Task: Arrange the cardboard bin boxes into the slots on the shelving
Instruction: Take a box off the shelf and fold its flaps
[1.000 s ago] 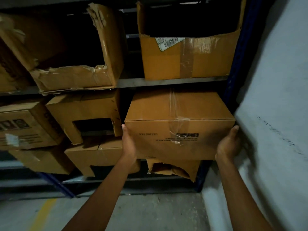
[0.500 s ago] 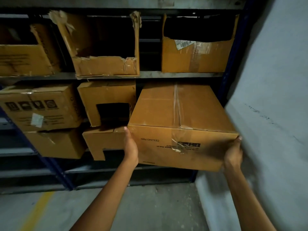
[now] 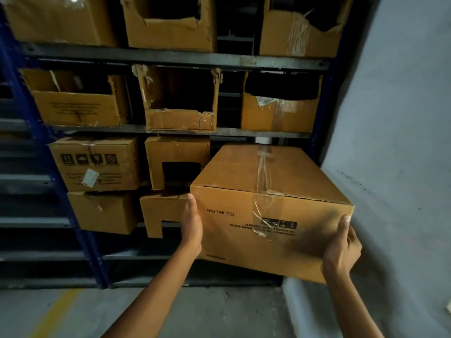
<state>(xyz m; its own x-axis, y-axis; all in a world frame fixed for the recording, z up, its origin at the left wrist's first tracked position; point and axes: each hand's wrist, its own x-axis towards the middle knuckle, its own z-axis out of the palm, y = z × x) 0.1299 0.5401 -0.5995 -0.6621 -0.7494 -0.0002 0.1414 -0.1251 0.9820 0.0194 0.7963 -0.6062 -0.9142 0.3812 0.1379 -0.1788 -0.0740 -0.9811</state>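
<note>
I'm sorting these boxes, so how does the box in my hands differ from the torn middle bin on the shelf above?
The held box is taped shut; the torn bin has a ragged, cut-open front. The held box is tilted, carried between the left hand and right hand; the torn bin sits flat on the shelf. Both are brown cardboard.
</note>
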